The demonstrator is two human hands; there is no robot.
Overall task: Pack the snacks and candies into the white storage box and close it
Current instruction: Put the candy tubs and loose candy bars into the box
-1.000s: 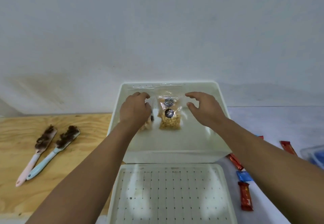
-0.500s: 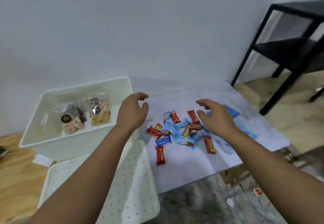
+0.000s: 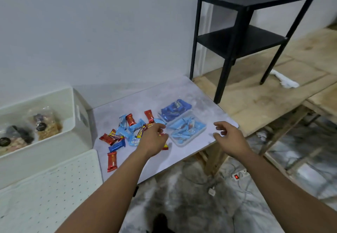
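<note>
left hand (image 3: 152,139) spread over candies (image 3: 127,130) | right hand (image 3: 230,137) spread – at table edge (image 3: 215,142)

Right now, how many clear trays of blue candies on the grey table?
2. The far tray holds dark blue wrappers; the near tray holds light blue ones, between the left hand and the right hand. Both trays look fully in view.

Both forearms outstretched, left hand (image 3: 152,140) and right hand (image 3: 230,138) empty, fingers loosely curled.
</note>
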